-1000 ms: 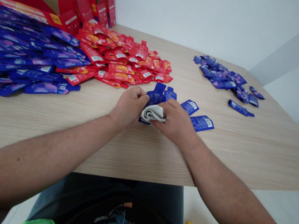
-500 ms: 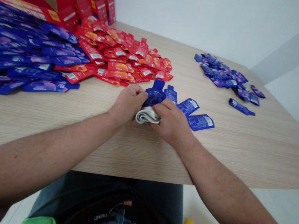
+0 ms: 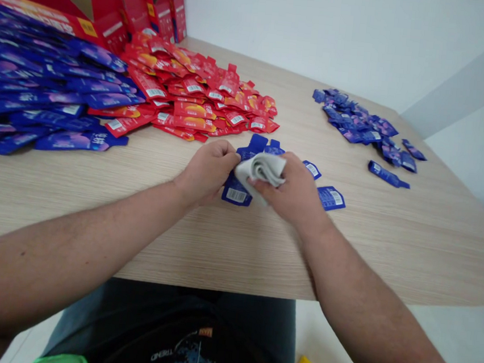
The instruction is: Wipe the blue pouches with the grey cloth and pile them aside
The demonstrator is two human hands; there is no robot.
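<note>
A blue sachet (image 3: 237, 195) with a spout-shaped top and a barcode near its lower end is pinched at its left edge by my left hand (image 3: 210, 168). My right hand (image 3: 299, 190) grips a folded pale grey cloth (image 3: 264, 167), which lies over the sachet's middle and hides part of it. Beneath and beside my right hand are more blue sachets; one (image 3: 331, 198) pokes out to the right, another (image 3: 312, 169) shows just behind the hand, and the top of a third (image 3: 274, 146) appears beyond the cloth.
Blue sachets (image 3: 63, 84) are heaped at the left, with red sachets (image 3: 198, 97) piled alongside. Red cartons (image 3: 126, 7) stand behind them against the wall. At the far right lies a smaller group of blue sachets (image 3: 354, 119), with one (image 3: 386, 173) apart. The wooden table's (image 3: 217, 259) front edge is near my body.
My right hand has lifted and turned the cloth from the sachet's lower end up to its middle, uncovering the barcode. My left hand keeps its pinch in nearly the same spot.
</note>
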